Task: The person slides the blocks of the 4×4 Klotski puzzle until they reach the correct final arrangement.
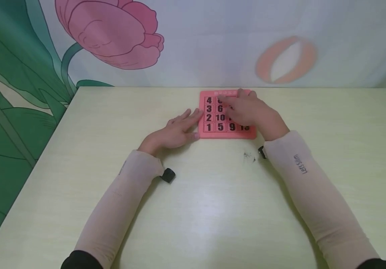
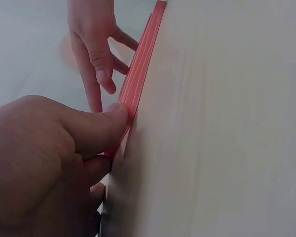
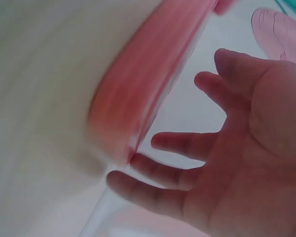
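A red sliding number puzzle (image 1: 227, 136) lies flat near the table's far edge, black numerals on its square tiles. My left hand (image 1: 176, 132) rests at its left side, with the index finger and thumb touching that edge. In the left wrist view the thumb of the left hand (image 2: 34, 153) presses the red rim of the puzzle (image 2: 140, 64). Over the puzzle's upper right part is my right hand (image 1: 251, 110), fingers spread, hiding several tiles. The right wrist view shows the right hand (image 3: 227, 133) with fingers extended by the board's side; whether a fingertip touches a tile I cannot tell.
The pale table (image 1: 199, 209) extends around the puzzle. Small dark marks (image 1: 248, 155) are on its surface below the puzzle. Behind the far edge hangs a printed cloth (image 1: 206, 45) with a pink flower and green leaves. Both forearms wear light sleeves (image 1: 314, 186).
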Demonstrator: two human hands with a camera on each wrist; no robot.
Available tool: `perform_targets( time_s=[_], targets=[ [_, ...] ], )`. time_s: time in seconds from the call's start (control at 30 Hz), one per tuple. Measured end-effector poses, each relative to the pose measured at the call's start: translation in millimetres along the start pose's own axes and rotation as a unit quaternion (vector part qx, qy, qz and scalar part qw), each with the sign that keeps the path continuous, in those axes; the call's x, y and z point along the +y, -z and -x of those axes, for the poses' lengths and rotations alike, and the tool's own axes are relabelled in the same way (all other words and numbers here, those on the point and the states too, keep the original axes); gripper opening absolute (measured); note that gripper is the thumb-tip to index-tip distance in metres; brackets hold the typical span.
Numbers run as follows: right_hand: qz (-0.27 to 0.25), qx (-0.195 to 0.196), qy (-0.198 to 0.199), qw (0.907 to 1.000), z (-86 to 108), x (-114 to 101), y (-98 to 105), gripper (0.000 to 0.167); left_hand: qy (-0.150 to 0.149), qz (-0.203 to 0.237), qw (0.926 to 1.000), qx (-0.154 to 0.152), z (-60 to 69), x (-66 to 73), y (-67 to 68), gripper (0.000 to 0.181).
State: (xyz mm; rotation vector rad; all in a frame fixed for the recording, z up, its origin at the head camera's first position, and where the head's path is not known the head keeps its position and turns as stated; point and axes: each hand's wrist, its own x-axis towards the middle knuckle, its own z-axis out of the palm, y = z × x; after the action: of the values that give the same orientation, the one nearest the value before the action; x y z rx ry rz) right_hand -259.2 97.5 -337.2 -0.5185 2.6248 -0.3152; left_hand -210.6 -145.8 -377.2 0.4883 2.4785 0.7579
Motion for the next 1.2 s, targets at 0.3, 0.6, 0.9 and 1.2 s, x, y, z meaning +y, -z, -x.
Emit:
perform_targets(
  time_s=[0.3,0.6,0.9,1.2],
  targets=[
    [0.054,-0.020,-0.011,0.9983,-3.8,-11,-4,0.056,-0.002,-0.005,1.0000,0.001,-0.5,-2.7,0.1,0.070],
    [0.036,0.008,-0.016,0.9992,-2.8,-13,-2,0.057,-0.001,-0.001,1.0000,0.004,-1.4,-3.8,-0.9,0.071],
    [0.044,-0.035,-0.029,0.9980,-3.5,-19,7,0.052,-0.007,-0.005,1.0000,-0.004,-2.4,-2.9,3.5,0.072],
    [0.035,0.008,-0.049,0.9982,0.3,-12,11,0.038,-0.002,0.005,1.0000,0.001,-2.0,-0.6,2.0,0.071]
  ],
)
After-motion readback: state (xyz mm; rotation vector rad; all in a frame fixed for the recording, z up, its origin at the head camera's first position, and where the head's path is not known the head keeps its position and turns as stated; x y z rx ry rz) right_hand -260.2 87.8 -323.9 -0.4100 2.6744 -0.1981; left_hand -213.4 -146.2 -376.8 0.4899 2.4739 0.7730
